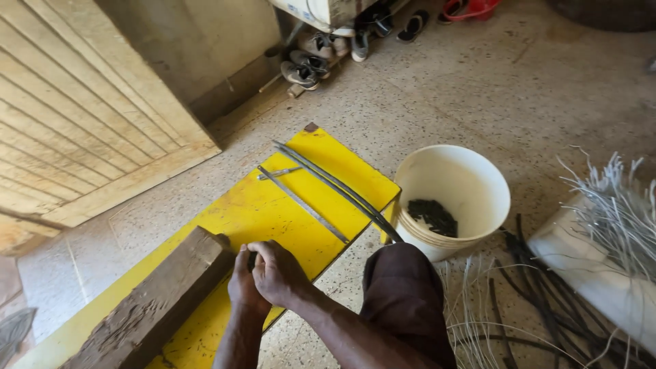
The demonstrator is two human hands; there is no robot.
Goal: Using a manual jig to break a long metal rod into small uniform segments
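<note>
Head view looks down on both hands pressed together over a yellow board [273,205] lying on a speckled floor [478,96]. Right hand [279,272] is curled closed around a small dark object [252,259], of which only a sliver shows between the fingers; what it is cannot be told. Left hand [240,281] sits just beside it, touching it, fingers folded in, and whether it grips anything cannot be told. Both hands lie near the board's near edge, right against the end of a rough wooden block [157,304] that rests lengthwise on the board.

Farther up the board lie a flat grey metal strip [304,204], a shorter strip [279,173] near its far end, and a pair of long dark curved rods [335,186] reaching past the board's right edge. Beside that edge stands a white bucket [471,178] with dark scraps at its bottom. Pale and dark wires [519,294] sprawl on the floor to its right. Shoes [307,65] sit by the far wall.
</note>
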